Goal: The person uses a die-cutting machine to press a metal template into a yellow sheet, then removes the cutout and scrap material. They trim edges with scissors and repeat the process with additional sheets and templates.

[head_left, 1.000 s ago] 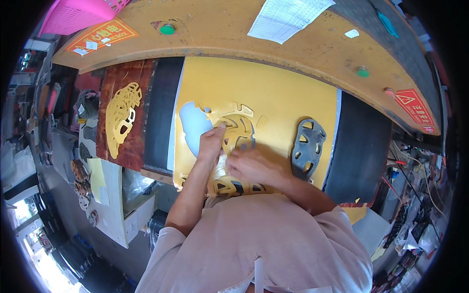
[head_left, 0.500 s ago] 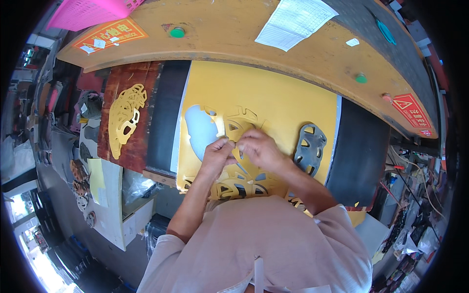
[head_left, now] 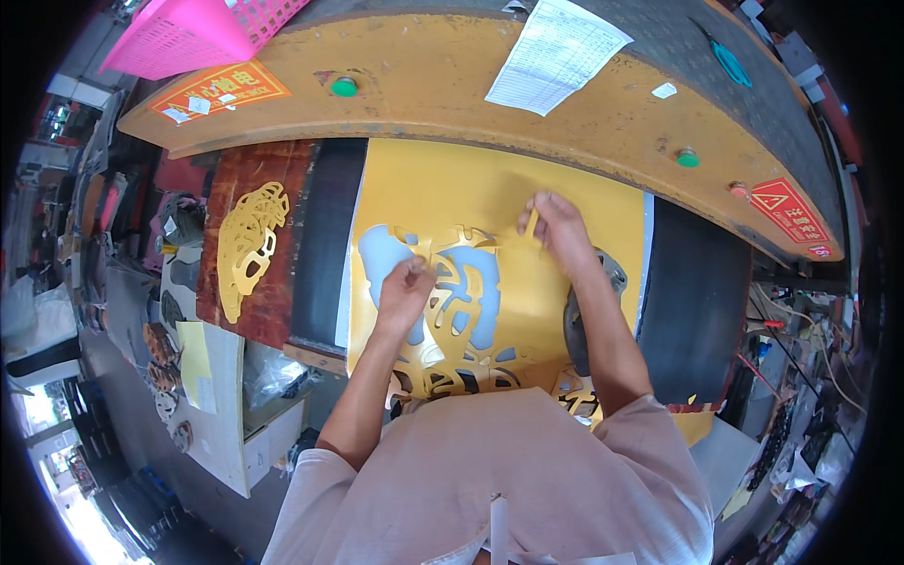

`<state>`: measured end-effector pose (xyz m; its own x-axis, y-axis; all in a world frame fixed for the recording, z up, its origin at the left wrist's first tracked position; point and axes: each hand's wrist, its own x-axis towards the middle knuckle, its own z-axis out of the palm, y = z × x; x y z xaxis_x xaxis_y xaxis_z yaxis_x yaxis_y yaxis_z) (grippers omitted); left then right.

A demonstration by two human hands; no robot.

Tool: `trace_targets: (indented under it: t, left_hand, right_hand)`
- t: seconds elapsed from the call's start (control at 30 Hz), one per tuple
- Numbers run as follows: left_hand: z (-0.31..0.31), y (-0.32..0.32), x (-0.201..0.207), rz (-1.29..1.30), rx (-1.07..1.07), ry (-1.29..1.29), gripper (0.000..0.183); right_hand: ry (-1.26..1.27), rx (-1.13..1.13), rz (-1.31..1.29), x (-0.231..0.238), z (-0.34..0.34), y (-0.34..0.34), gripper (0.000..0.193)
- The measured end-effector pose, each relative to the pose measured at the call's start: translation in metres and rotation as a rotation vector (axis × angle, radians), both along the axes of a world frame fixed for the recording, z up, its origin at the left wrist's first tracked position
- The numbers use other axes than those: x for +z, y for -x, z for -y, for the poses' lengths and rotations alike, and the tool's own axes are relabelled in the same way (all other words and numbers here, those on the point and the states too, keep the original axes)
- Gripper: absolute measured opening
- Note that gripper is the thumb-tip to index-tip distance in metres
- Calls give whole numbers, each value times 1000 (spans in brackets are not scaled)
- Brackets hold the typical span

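Nearest the worker's shirt (head_left: 490, 452), pierced yellow webbing (head_left: 452, 352) spreads over the near part of a yellow sheet (head_left: 433, 184), its gaps baring blue-grey patches (head_left: 486, 301). The left hand (head_left: 405, 297) bends over it, fingertips drawn close together; whether they grip a strand cannot be told. A tug on bars that thin could tear them or drag the sheet askew. Under the right forearm lies a dark, holed oval plate (head_left: 574, 339), partly hidden; a careless sweep of that arm might knock it out of line. Farther out, the right hand (head_left: 558, 221) pinches a narrow yellow strip (head_left: 532, 229) above the sheet; a loose pinch could drop it there as litter. Beyond looms an orange beam (head_left: 424, 115), a crushing hazard should it move with hands in reach
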<state>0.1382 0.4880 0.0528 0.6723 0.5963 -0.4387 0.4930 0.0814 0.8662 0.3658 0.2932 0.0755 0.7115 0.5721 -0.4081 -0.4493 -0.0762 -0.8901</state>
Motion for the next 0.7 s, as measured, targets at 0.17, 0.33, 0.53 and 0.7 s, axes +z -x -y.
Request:
trace_targets:
  t: [0.17,0.33,0.53,0.7]
  left_hand:
    - [10,-49,17,60,-377,-1297,58]
    - [-7,-69,7,166,-469,-1287,32]
    - [-33,-67,-8,11,-154,-303,31]
    - [-43,-76,-12,33,-142,-34,30]
  right_hand:
    - [-49,271,106,-3,36,60,34]
    - [11,212,170,-13,53,83,33]
    - [603,501,643,2,26,79,27]
    - [689,474,1147,10,-15,76,36]
